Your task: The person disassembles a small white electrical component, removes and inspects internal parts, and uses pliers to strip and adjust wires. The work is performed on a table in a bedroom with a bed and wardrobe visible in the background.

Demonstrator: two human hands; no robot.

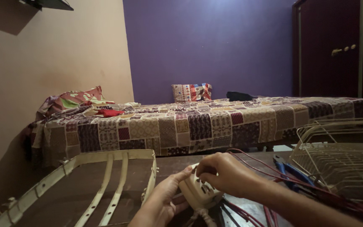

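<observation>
Left hand [161, 201] cupping a cream motor housing [198, 192] from below. Right hand [223, 173] pinching its top, beside red wires [274, 174], blue-handled pliers [290, 171] and wire fan guards [341, 155].

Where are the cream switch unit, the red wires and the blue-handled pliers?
cream switch unit [198, 192], head view, on its slotted top face.
red wires [265, 171], head view, on the strands right of the hands.
blue-handled pliers [291, 171], head view, on a handle.
</observation>
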